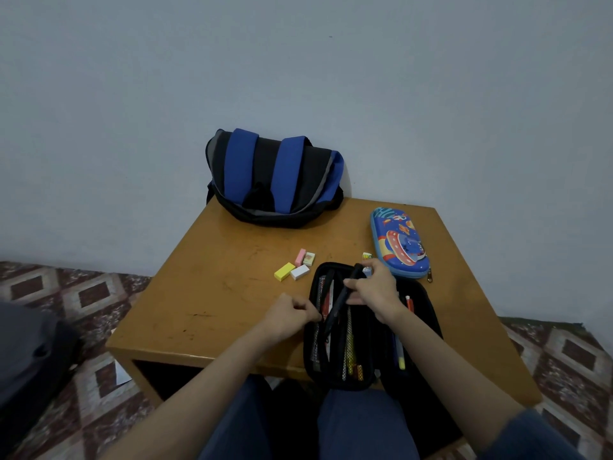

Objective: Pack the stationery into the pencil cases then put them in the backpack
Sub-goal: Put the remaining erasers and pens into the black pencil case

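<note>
Fingers (306, 310) of the left hand (288, 315) are curled in tight from what I can see on my feed, pinching the left rim of the black pencil case (351, 386), which lies unzipped and spread flat at the near edge of the table (212, 277), its lower end hanging past the edge over the lap. The right hand (374, 293) is closed round a black pen (334, 313), held slanted over the case's left half with its lower tip down among the pens already tucked behind the mesh there. On the case's right half I can make out an orange pen (410, 302) and a yellow highlighter (401, 360). Just beyond the case, to the left, sit a yellow eraser (284, 272) and a white eraser (300, 272) touching side by side, with a pink eraser (300, 257) and a patterned eraser (308, 258) just behind them. The blue pencil case (399, 244) lies zipped shut to the right, just beyond the right hand. At the far edge, against the wall, slumps the backpack (275, 180), well apart from both cases
</note>
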`<move>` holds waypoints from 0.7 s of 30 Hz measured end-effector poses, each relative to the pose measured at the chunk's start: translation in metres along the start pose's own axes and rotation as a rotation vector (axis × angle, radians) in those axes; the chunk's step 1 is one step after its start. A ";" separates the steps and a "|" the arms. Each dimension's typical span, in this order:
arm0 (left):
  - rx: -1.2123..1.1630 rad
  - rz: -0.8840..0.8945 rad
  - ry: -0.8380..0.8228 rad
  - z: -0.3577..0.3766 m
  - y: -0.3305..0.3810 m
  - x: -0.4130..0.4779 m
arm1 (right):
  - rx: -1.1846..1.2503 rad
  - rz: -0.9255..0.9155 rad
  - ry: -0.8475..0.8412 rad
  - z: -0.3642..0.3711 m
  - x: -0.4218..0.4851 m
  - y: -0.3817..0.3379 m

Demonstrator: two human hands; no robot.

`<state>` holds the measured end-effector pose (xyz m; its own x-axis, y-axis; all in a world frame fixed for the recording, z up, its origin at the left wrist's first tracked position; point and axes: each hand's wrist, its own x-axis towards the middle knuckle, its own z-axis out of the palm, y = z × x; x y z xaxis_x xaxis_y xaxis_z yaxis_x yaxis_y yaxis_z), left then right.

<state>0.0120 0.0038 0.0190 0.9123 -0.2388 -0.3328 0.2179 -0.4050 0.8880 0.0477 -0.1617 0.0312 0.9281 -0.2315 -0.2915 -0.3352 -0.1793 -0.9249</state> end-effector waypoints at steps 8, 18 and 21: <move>0.009 0.064 0.032 0.003 -0.005 0.004 | -0.274 0.117 -0.128 0.027 -0.007 -0.002; -0.049 0.067 0.086 -0.002 -0.007 0.006 | -0.259 0.121 -0.115 0.029 -0.014 -0.004; -0.111 0.046 0.194 -0.006 -0.008 0.010 | -0.401 0.010 -0.093 0.031 -0.018 -0.001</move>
<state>0.0214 0.0101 0.0110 0.9693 -0.0763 -0.2339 0.2021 -0.2952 0.9338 0.0361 -0.1272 0.0301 0.9289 -0.1509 -0.3381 -0.3639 -0.5400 -0.7589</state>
